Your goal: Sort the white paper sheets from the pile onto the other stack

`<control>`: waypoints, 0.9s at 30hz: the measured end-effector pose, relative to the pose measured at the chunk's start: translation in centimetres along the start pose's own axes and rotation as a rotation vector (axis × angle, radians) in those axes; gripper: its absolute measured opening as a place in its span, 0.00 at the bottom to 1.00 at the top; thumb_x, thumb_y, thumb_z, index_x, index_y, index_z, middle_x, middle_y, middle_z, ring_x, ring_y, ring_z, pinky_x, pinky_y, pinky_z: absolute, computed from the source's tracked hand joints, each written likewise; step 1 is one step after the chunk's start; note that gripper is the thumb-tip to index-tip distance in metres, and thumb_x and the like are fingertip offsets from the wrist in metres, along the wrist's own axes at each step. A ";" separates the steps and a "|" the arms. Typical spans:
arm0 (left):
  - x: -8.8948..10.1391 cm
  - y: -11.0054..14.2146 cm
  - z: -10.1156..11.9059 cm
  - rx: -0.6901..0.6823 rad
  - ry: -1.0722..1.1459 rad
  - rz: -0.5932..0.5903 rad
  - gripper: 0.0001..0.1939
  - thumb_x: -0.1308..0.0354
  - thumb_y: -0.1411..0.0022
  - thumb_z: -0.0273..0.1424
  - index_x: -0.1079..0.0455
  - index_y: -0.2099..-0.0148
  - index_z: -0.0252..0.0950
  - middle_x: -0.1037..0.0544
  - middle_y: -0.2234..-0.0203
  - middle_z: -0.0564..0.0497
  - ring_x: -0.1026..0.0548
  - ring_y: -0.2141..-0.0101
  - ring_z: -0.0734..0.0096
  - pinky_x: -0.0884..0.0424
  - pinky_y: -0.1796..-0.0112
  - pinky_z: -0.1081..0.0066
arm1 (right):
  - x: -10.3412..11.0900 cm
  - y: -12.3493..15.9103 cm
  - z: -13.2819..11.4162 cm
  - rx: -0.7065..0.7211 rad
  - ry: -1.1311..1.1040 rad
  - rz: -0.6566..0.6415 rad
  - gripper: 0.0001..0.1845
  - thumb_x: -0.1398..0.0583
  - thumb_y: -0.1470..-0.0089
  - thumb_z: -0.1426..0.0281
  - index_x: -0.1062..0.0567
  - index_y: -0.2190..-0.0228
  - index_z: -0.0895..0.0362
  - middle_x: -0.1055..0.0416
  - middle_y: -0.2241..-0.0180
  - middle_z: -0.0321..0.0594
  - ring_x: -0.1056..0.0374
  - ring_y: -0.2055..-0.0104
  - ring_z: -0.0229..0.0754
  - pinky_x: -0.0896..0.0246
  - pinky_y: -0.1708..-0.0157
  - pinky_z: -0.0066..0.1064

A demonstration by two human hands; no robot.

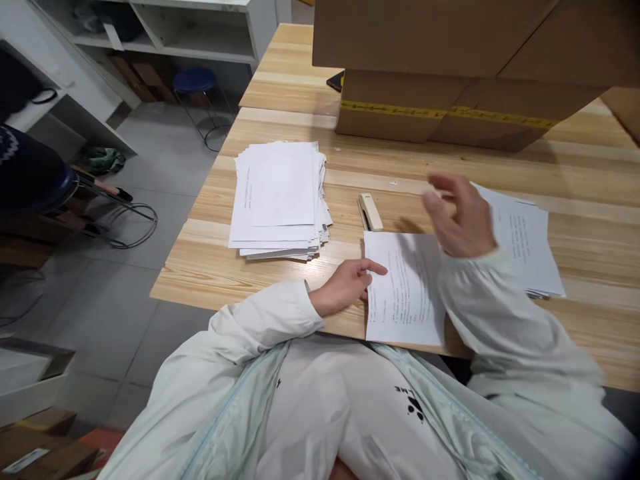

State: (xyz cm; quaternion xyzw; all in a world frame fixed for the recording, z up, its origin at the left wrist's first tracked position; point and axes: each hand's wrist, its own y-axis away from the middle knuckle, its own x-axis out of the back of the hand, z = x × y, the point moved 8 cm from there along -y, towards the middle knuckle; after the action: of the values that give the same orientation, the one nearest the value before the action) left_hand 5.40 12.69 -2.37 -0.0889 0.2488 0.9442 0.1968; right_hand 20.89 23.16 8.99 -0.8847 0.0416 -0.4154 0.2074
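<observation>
My left hand (345,285) is at the left edge of a printed paper sheet (407,293) lying by the table's front edge. Its index finger stretches over the sheet while the other fingers curl at the edge, closed on the paper. Above the sheet's upper right corner, my right hand (463,217) is raised and slightly blurred, its bent fingers apart from the thumb and nothing visible in them. Just beyond the sheet lies a cream stapler (370,212). Partly behind my right hand and sleeve is a smaller stack of printed papers (533,250).
A thick, uneven stack of papers (280,193) lies on the left of the wooden table (195,267). Large cardboard boxes (395,100) stand at the back, with a dark object (335,81) beside them. On the floor to the left is a blue stool (194,80); a person's feet show near another stool.
</observation>
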 end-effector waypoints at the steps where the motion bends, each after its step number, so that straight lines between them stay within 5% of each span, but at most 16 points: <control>1: -0.2 0.5 0.1 -0.059 -0.040 -0.009 0.15 0.51 0.36 0.21 0.26 0.52 0.31 0.27 0.76 0.53 0.28 0.75 0.77 0.29 0.70 0.76 | 1.8 2.3 1.3 -0.118 -0.005 0.001 0.24 0.44 0.39 0.51 0.25 0.51 0.54 0.23 0.52 0.48 0.26 0.50 0.50 0.32 0.48 0.46; 3: -0.6 1.4 0.7 -0.185 -0.131 -0.006 0.15 0.50 0.35 0.24 0.25 0.51 0.33 0.27 0.75 0.53 0.30 0.75 0.77 0.31 0.71 0.76 | 3.6 7.9 4.0 -0.402 -0.139 -0.064 0.25 0.45 0.40 0.47 0.24 0.56 0.52 0.20 0.62 0.46 0.24 0.60 0.49 0.29 0.54 0.47; 6: -1.0 2.5 2.0 -0.331 -0.264 0.040 0.16 0.50 0.34 0.27 0.24 0.50 0.35 0.30 0.78 0.55 0.36 0.78 0.77 0.37 0.73 0.75 | 2.8 15.0 5.5 -0.664 -0.469 -0.224 0.27 0.44 0.42 0.44 0.28 0.52 0.50 0.21 0.59 0.46 0.23 0.63 0.49 0.27 0.65 0.45; 9: -1.6 3.4 4.0 -0.470 -0.351 0.077 0.17 0.52 0.33 0.26 0.24 0.50 0.35 0.32 0.80 0.56 0.41 0.80 0.78 0.41 0.75 0.74 | 2.9 17.2 5.8 -0.686 -0.471 -0.044 0.31 0.38 0.48 0.45 0.31 0.49 0.49 0.25 0.50 0.49 0.25 0.54 0.51 0.26 0.59 0.47; 11: -2.0 3.9 5.5 -0.571 -0.381 0.090 0.17 0.53 0.32 0.26 0.24 0.50 0.35 0.28 0.78 0.54 0.39 0.79 0.77 0.39 0.74 0.73 | 3.4 16.6 5.5 -0.624 -0.393 0.091 0.32 0.37 0.50 0.44 0.29 0.51 0.50 0.26 0.48 0.49 0.28 0.47 0.53 0.29 0.51 0.49; 15: -2.4 4.0 7.2 -0.595 -0.418 0.093 0.17 0.53 0.32 0.25 0.24 0.50 0.37 0.19 0.65 0.49 0.25 0.70 0.73 0.29 0.64 0.72 | 3.3 14.4 5.7 -0.629 -0.347 0.005 0.20 0.39 0.47 0.46 0.26 0.67 0.48 0.22 0.64 0.43 0.25 0.57 0.55 0.27 0.58 0.49; 18: -2.1 3.6 7.6 -0.537 -0.377 0.057 0.19 0.55 0.31 0.24 0.26 0.47 0.38 0.21 0.52 0.46 0.20 0.61 0.71 0.25 0.57 0.72 | 7.9 12.2 7.9 -0.632 -0.097 0.249 0.19 0.39 0.48 0.50 0.34 0.79 0.48 0.27 0.75 0.41 0.26 0.67 0.58 0.30 0.68 0.51; 21: -0.4 4.0 8.6 -0.580 -0.378 0.122 0.18 0.55 0.31 0.25 0.27 0.47 0.37 0.21 0.51 0.46 0.19 0.59 0.72 0.23 0.58 0.73 | 11.9 9.7 9.9 -0.598 0.076 0.440 0.17 0.44 0.47 0.49 0.35 0.80 0.44 0.25 0.71 0.42 0.26 0.62 0.64 0.32 0.68 0.55; 24: 3.3 5.5 10.4 -0.697 -0.480 0.314 0.15 0.53 0.32 0.24 0.26 0.50 0.35 0.19 0.56 0.46 0.19 0.59 0.72 0.23 0.58 0.73 | 10.7 6.7 9.3 -0.529 0.117 0.204 0.19 0.50 0.45 0.46 0.26 0.73 0.39 0.23 0.68 0.40 0.25 0.60 0.66 0.33 0.75 0.54; 27: 8.4 7.6 12.4 -0.793 -0.718 0.610 0.14 0.52 0.32 0.25 0.26 0.51 0.35 0.19 0.55 0.47 0.21 0.55 0.69 0.24 0.53 0.68 | 6.3 5.3 4.0 -0.297 0.102 -0.118 0.24 0.53 0.43 0.46 0.21 0.62 0.38 0.22 0.68 0.40 0.24 0.64 0.63 0.33 0.79 0.51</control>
State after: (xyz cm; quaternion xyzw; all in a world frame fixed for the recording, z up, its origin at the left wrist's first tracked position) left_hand -6.22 15.60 9.35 0.2435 -0.1891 0.9495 -0.0585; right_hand 28.53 18.16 9.07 -0.8843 0.0612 -0.4605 0.0473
